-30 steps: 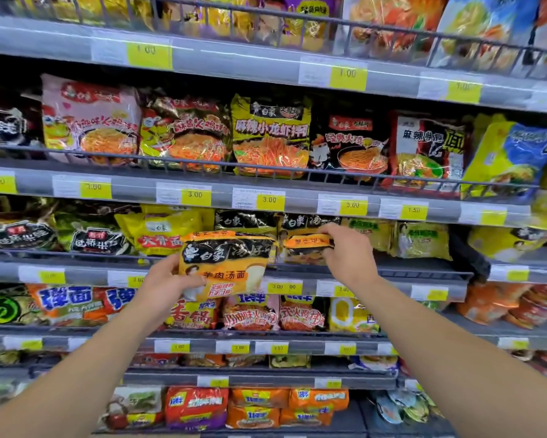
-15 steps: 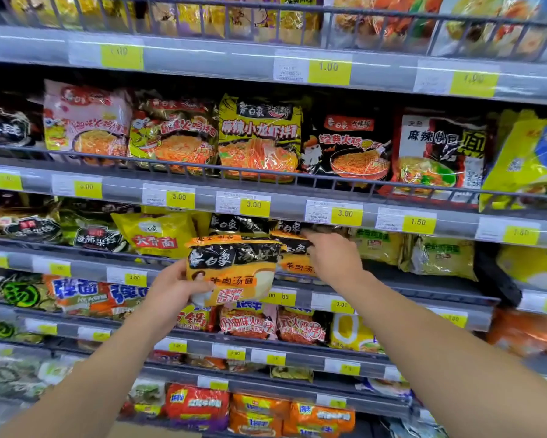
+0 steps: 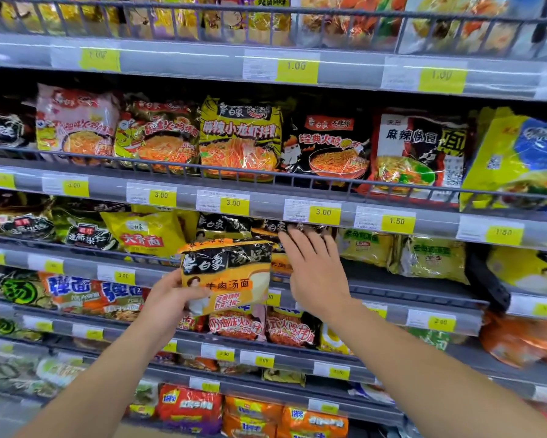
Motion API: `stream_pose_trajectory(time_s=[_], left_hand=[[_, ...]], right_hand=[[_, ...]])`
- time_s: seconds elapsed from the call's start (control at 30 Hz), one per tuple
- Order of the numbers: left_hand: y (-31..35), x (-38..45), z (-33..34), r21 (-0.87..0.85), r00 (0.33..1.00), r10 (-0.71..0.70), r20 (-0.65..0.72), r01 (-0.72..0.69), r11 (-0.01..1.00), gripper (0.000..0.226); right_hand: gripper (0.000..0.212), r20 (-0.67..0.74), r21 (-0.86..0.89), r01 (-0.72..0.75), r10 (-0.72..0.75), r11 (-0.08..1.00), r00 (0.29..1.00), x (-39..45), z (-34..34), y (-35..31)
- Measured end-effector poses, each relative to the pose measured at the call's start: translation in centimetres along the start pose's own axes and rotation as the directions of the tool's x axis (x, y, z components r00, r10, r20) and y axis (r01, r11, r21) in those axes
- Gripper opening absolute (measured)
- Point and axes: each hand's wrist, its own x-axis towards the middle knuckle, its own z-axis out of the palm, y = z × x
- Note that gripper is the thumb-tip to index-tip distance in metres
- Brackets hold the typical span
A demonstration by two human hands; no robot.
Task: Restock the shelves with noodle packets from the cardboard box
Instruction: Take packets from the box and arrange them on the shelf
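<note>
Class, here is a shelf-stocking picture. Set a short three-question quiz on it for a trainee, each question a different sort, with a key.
1. True or false: the left hand holds an orange and black noodle packet.
2. Multiple choice: the right hand has its fingers A) curled round a packet, B) straight, reaching into the shelf, C) on a price tag.
3. Fill in: the yellow price tag just above the right hand reads ____.

Key: 1 true; 2 B; 3 3.00.
</note>
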Motion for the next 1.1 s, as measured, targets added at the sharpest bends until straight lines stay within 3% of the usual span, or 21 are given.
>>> stream_pose_trajectory(time_s=[0.07, 0.1, 0.2, 0.27, 0.3, 0.37, 0.5, 0.73, 0.87, 1.1], left_hand=[[-0.2, -0.1, 0.8, -0.004, 1.0, -0.019, 0.002, 0.019, 1.0, 0.023], [-0.1, -0.1, 1.4, -0.006, 1.0, -0.025, 0.009, 0.025, 1.0, 0.018], [0.2, -0.1, 3.6, -0.021, 0.997, -0.025, 0.067, 0.026, 0.999, 0.023], [0.5, 0.2, 5.3, -0.028, 0.993, -0.026, 0.117, 0.03, 0.999, 0.039], [0.3, 0.7, 6.0, -0.013, 0.99, -0.024, 0.14, 0.026, 1.0, 0.056], [0.5, 1.3, 7.5, 0.065, 0.989, 0.009, 0.151, -0.02, 0.998, 0.062], [1.2, 3.0, 9.2, 0.464, 0.981, 0.183, 0.06, -0.19, 0.865, 0.032], [2.6, 5.6, 10.7, 0.638, 0.959, 0.282, 0.036, -0.239, 0.732, 0.026], [2.5, 6.6, 10.6, 0.715, 0.958, 0.267, 0.105, -0.259, 0.649, 0.025], [3.1, 8.8, 11.5, 0.773, 0.965, 0.243, 0.1, -0.229, 0.591, 0.023]], right_hand=[[0.062, -0.062, 0.146, 0.02, -0.011, 0.989, 0.998, -1.6, -0.1, 0.1], [0.059, -0.024, 0.282, -0.045, 0.054, 0.958, 0.998, -2.4, -0.3, 0.0], [0.062, 0.253, 0.658, -0.359, 0.255, 0.662, 0.933, -4.0, -0.9, -0.5], [0.063, 0.33, 0.729, -0.449, 0.31, 0.517, 0.892, -4.0, -0.7, -0.1], [0.058, 0.336, 0.722, -0.464, 0.326, 0.513, 0.884, -4.0, -0.6, 0.3], [0.046, 0.317, 0.672, -0.483, 0.372, 0.561, 0.873, -3.8, -0.5, 1.1], [0.016, 0.201, 0.649, -0.454, 0.437, 0.611, 0.877, -3.4, 0.1, 2.5], [0.041, 0.258, 0.536, -0.51, 0.445, 0.673, 0.858, -1.6, 1.6, 3.8], [0.021, 0.298, 0.494, -0.508, 0.411, 0.706, 0.862, -1.3, 1.5, 4.5], [0.03, 0.3, 0.376, -0.518, 0.427, 0.769, 0.853, 0.9, 1.5, 5.1]])
